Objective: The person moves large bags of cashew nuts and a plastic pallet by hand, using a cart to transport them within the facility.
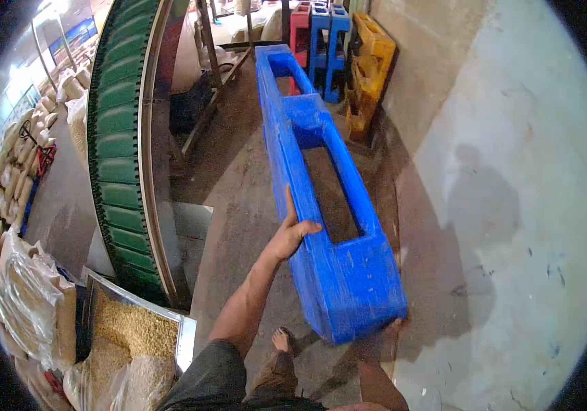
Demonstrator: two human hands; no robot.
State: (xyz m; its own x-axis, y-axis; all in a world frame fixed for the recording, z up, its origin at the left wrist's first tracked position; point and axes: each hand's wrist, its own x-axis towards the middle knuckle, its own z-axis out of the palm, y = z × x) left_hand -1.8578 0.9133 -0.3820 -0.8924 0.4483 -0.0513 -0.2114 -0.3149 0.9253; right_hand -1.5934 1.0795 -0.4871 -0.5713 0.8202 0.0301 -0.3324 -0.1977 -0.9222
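A long blue plastic pallet [358, 274] stands on its edge, tilted, stretching away in front of me. My left hand [292, 236] grips its left side, the thumb over the top edge by the large opening and the fingers along the outer face. At the near right corner, my right hand [394, 326] holds the pallet from below. Most of that hand is hidden behind the pallet's near end; only a little of it shows at the corner.
Left of me a green conveyor belt [119, 151] rises from a metal hopper [185, 342] of pale grain. More upright pallets, red [300, 31], blue [319, 41] and yellow [374, 41], stand at the back by the right wall [519, 103]. Filled sacks [6, 178] are stacked far left.
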